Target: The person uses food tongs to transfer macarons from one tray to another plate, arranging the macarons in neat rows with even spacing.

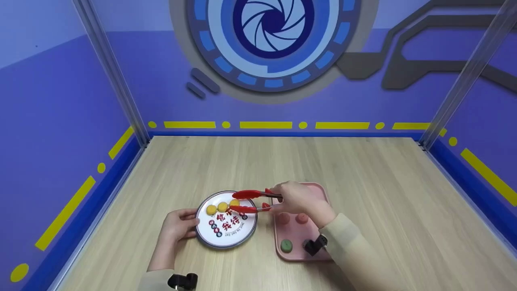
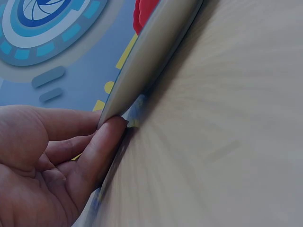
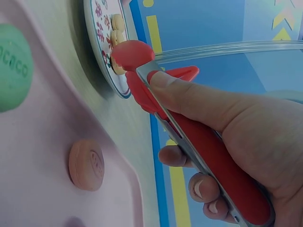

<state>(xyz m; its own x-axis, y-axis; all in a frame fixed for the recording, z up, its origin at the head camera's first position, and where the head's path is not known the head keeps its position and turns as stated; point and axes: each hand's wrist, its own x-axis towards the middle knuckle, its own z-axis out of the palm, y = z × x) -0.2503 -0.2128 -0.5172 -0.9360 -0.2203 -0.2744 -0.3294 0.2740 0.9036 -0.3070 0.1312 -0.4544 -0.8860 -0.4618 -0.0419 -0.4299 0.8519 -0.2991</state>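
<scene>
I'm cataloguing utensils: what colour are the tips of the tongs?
The tong tips are solid red; the head view shows both best.

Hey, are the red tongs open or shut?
The tongs are open: in the head view, their two red tips stand apart over the plate.

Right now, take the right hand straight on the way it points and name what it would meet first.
Likely the middle yellow macaron on the plate: in the head view, the right hand aims the nearer tip of its red-tipped tongs that way. Height is unclear, so it may pass above.
</scene>
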